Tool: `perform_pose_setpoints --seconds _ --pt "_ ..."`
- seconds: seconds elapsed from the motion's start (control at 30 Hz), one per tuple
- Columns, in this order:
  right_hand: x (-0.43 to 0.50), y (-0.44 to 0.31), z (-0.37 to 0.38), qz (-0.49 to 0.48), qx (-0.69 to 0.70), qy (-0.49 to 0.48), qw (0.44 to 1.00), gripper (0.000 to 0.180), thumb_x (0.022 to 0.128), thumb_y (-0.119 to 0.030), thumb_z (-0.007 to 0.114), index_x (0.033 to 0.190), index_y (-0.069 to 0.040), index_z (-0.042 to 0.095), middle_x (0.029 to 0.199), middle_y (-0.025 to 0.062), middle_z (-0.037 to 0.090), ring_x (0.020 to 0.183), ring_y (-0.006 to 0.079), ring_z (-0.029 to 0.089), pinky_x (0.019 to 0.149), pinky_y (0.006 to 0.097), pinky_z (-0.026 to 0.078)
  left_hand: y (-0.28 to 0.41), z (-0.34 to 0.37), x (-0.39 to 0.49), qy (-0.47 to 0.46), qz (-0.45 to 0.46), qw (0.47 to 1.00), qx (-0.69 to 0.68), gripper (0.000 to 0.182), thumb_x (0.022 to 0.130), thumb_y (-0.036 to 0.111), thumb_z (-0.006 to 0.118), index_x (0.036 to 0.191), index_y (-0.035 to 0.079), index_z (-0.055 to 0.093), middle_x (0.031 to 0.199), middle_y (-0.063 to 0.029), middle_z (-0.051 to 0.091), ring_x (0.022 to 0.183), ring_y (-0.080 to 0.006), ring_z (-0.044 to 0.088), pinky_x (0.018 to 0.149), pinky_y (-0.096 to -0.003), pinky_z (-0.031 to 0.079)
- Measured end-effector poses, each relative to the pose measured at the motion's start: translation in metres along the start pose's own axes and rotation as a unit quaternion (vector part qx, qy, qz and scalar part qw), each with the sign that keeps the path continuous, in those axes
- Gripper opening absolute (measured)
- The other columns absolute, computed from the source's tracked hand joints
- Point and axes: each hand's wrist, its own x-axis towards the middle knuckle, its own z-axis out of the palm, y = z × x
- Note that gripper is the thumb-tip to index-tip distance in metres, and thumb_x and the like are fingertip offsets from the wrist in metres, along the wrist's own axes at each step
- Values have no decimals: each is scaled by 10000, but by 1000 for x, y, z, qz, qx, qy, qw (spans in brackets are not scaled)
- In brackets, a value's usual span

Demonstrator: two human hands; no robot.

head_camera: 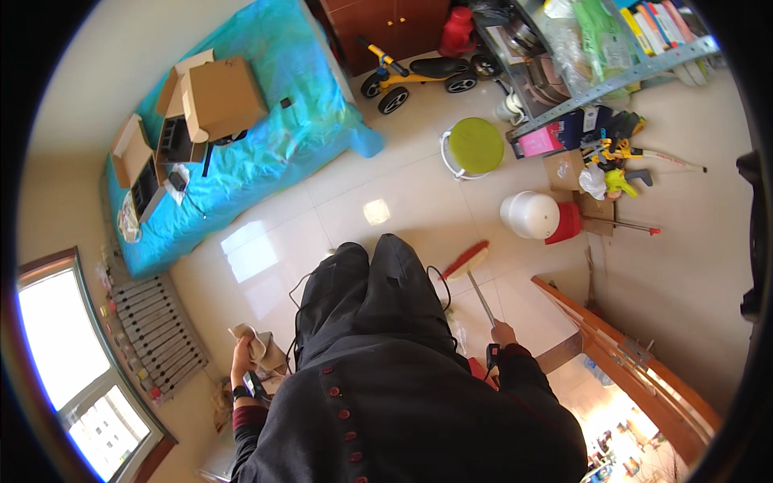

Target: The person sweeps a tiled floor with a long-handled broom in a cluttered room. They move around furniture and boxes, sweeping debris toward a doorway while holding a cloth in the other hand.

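My right hand [503,334] grips the metal handle of a broom [480,293] on my right side. The broom's red-bristled head [465,261] is at the pale tiled floor [404,205], ahead of my right leg. On the left, my left hand [243,356] holds a crumpled beige cloth or cardboard piece [266,350]; its material is hard to tell. Both wrists carry small dark devices. Some clear plastic litter [461,338] lies on the floor between my leg and the broom handle.
A bed under blue sheeting [290,145] bears open cardboard boxes [223,99]. Ahead are a yellow balance bike [423,72] and a green-topped stool [476,145]. To the right stand a white bin [531,215], a red dustpan [564,223], a metal shelf [616,72] and an open wooden door [628,356].
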Motion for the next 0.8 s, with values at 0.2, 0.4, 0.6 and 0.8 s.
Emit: perform_pose_setpoints --seconds 0.2,0.4,0.6,0.8 --pt "-50 30 -19 36 7 -5 999 396 772 -183 465 1149 -119 570 972 221 621 940 368 587 820 448 462 59 22 77 13 -385 793 -472 340 786 347 584 951 53 631 829 -64 623 699 -176 590 570 -301 464" --pt "-34 -8 -66 90 14 -28 995 383 801 -90 415 1146 -134 575 934 157 648 684 286 659 672 401 522 96 5 147 -45 -334 855 -395 383 760 336 614 964 13 626 839 -77 635 721 -188 603 604 -293 478" --pt "7 -40 -112 84 -11 -41 996 441 827 -125 415 1255 -176 512 1163 150 574 988 312 600 827 390 497 137 -24 236 -76 -314 876 -358 390 772 374 584 934 23 636 821 -78 626 717 -184 604 614 -293 487" --pt "31 -65 -188 62 -81 -69 992 466 816 -164 444 1277 -216 494 1216 143 542 1090 318 542 926 381 440 170 -2 298 -56 -316 781 -536 322 780 273 596 990 29 606 872 -79 629 761 -191 610 646 -288 497"
